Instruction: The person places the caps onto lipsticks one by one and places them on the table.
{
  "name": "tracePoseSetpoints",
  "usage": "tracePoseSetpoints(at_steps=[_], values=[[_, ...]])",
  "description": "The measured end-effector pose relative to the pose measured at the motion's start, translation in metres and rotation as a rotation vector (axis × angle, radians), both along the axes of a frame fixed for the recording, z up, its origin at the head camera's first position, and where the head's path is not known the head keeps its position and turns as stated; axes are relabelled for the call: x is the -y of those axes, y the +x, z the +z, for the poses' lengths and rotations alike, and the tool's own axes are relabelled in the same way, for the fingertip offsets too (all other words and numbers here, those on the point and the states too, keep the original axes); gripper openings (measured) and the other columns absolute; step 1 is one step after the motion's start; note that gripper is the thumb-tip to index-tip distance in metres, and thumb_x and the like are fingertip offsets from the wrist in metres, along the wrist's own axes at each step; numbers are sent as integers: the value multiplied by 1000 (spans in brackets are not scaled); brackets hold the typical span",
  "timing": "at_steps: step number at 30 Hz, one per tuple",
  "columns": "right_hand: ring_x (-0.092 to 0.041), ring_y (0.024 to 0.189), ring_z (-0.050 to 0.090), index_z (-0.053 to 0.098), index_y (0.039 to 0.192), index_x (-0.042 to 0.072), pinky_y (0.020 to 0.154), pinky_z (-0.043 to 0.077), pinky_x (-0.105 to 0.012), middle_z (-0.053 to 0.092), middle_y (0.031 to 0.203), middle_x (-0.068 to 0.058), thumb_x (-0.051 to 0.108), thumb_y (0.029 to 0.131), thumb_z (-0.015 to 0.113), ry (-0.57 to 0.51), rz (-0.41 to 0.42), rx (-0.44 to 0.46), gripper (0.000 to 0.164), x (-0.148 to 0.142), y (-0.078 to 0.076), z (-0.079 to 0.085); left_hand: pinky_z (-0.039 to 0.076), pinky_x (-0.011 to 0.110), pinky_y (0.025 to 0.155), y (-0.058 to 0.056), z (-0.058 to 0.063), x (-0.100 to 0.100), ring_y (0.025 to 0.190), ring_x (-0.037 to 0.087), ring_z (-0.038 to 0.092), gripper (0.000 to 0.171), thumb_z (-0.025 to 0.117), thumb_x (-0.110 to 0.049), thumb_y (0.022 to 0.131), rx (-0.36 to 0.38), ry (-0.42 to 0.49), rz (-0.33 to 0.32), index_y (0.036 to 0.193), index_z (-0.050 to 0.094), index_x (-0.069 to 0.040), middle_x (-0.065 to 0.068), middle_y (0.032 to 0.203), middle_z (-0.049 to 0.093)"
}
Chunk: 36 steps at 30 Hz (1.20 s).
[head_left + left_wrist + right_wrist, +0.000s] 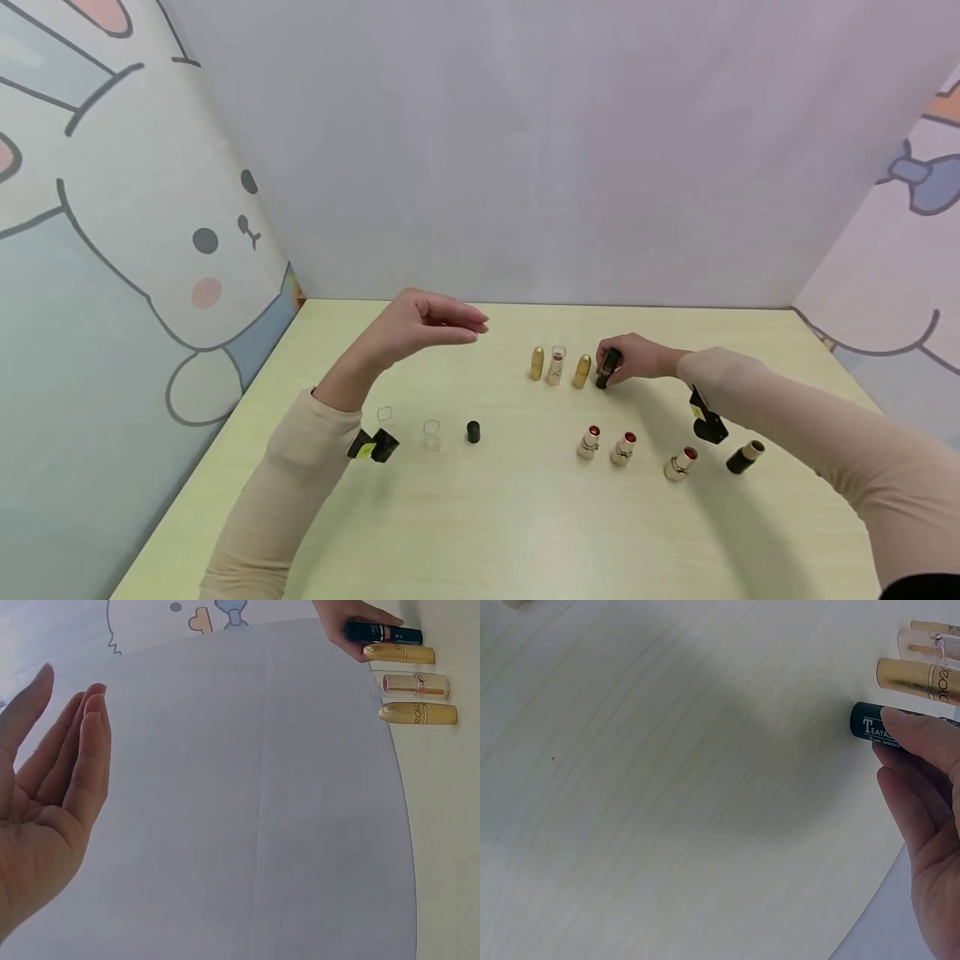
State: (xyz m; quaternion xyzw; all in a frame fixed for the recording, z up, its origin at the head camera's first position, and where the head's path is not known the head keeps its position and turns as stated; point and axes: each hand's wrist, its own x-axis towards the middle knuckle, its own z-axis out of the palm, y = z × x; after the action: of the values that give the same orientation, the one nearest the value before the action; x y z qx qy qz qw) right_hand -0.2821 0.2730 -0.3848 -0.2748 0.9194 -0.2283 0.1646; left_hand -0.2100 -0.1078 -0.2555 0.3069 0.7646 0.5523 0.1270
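Observation:
My right hand pinches a black lipstick tube between thumb and fingers at the right end of a row of lipsticks. In the right wrist view white lettering shows on the dark tube. Beside it in the row stand a gold lipstick, a clear-capped lipstick and another gold lipstick. Held up over the left half of the table, my left hand has its fingers extended and nothing in them. The left wrist view shows its palm and a gap between thumb and fingers.
Two clear caps and a black cap stand at the left of the table. Nearer me on the right are uncapped lipsticks and a black-and-gold lipstick base. Printed panels surround the table.

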Motion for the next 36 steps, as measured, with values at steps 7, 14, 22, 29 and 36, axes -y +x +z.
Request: tracePoseSetpoints(at_steps=[7, 14, 22, 29, 36], values=[[-14, 85, 58, 60, 92, 10, 72, 49, -30, 63, 94, -6, 7, 72, 76, -10, -8, 3, 26, -1, -2, -3, 52, 30, 85, 0, -2, 2, 96, 16, 67, 30, 70, -10, 80, 5, 6, 4, 109, 67, -2, 12, 105, 69], [-13, 84, 57, 62, 95, 9, 71, 48, -29, 64, 94, -5, 8, 72, 77, -31, 5, 14, 27, -4, -3, -7, 53, 30, 85, -1, -2, 4, 96, 16, 67, 30, 70, -9, 80, -1, 3, 6, 109, 67, -1, 12, 105, 69], [-31, 96, 62, 59, 107, -2, 79, 53, -38, 63, 103, -17, -8, 72, 68, 14, -39, 16, 36, -11, -5, 11, 52, 30, 86, -2, -2, 7, 96, 17, 66, 32, 71, -11, 80, 3, -4, 15, 110, 66, -3, 11, 106, 69], [-31, 99, 63, 52, 113, -11, 80, 54, -32, 61, 110, -27, -6, 82, 59, -105, -248, -98, 33, -32, 5, 81, 52, 29, 84, -2, -3, 15, 95, 13, 66, 33, 70, -11, 81, -28, -10, 38, 112, 65, -1, 9, 105, 69], [2, 82, 65, 58, 109, 0, 73, 52, -13, 70, 90, 12, 11, 88, 61, -719, -505, -113, 23, -54, 62, 127, 52, 26, 86, 1, -5, 37, 97, 14, 66, 36, 69, -15, 82, -32, -9, 108, 114, 63, 1, -4, 102, 70]])
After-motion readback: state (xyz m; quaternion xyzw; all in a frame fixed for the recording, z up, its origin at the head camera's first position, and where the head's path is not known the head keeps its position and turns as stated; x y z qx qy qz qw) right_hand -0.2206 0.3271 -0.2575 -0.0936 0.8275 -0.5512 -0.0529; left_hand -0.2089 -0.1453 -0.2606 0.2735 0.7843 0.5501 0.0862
